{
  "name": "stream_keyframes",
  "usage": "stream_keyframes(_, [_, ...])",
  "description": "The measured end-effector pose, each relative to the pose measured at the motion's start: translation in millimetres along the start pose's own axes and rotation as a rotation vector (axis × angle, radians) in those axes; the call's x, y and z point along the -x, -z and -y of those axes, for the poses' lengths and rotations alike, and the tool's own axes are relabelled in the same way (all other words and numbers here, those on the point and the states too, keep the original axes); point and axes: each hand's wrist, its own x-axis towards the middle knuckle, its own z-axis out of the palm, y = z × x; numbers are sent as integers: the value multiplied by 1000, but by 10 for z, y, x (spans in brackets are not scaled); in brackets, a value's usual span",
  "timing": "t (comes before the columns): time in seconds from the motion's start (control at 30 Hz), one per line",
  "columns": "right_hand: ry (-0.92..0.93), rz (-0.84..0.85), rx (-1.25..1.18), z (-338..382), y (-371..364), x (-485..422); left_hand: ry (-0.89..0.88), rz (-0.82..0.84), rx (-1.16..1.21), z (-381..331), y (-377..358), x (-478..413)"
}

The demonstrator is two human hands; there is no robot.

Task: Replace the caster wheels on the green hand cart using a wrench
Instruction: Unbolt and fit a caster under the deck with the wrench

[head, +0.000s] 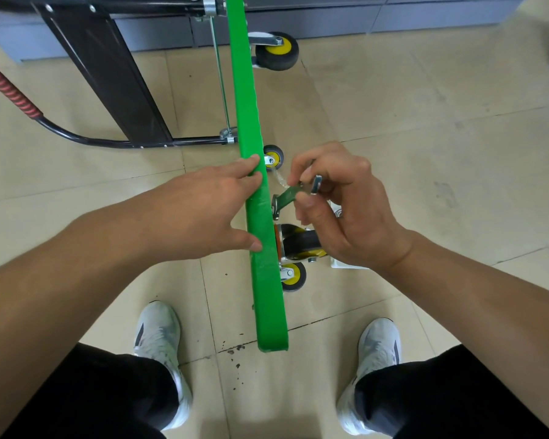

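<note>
**A:** What's closest?

**B:** Two pale shoes (157, 331) on the tiled floor (425, 106). Between them is the near end of the cart (268, 296), which stands on its edge and runs away from the person.

**A:** And the hands?

**B:** The left hand (203, 213) lies on the cart's top edge with its fingers straight and its thumb against the side. The right hand (346, 210), just right of the cart, pinches the wrench (287, 196) between thumb and fingers.

**A:** Where's the wrench sitting?

**B:** One head is at the cart's underside, just beyond the near caster (298, 242), which the right hand partly hides. The other head pokes out between the fingers.

**A:** Farther on?

**B:** A small caster (273, 157) sits just past the left fingertips, and the far caster (277, 51) is well beyond it. The black handle (86, 139) stretches out to the left.
</note>
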Motion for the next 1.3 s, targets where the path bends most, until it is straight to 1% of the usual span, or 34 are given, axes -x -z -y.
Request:
stream_keyframes(0.23, [29, 25, 12, 15, -41, 3, -3, -4, -4, -15, 7, -2])
stream_keyframes(0.37, [-8, 41, -2, -1, -29, 1, -2, 1, -3, -16, 7, -2])
stream_keyframes(0.43, [-19, 75, 39, 4, -22, 20, 1, 1, 2, -21, 5, -6])
stream_keyframes(0.5, [-17, 149, 112, 16, -10, 76, 3, -3, 15, -18, 4, -5])
stream_keyframes(0.6, [49, 205, 194, 87, -11, 182, -2, -3, 24, -4, 0, 6])
stream_keyframes(0.73, [161, 198, 247, 181, 5, 373, -1, 0, 15, 1, -4, 11])
stream_keyframes(0.83, [143, 206, 254, 215, 35, 528, -5, -1, 2, 2, -5, 6])
stream_keyframes(0.93, [126, 223, 335, 204, 60, 574, -6, -3, 2, 18, -16, 1])
stream_keyframes(1.03, [157, 165, 375, 197, 76, 524, -8, -3, -1, 34, -19, -4])
stream_keyframes(1.07, [158, 161, 369, 194, 82, 505, -8, -3, -3, 33, -20, -8])
stream_keyframes(1.2, [140, 238, 356, 150, 70, 506, -9, 4, 1, 22, -18, 0])
stream_keyframes(1.3, [95, 205, 325, 132, 78, 497, -10, 6, 9, 29, -18, 2])
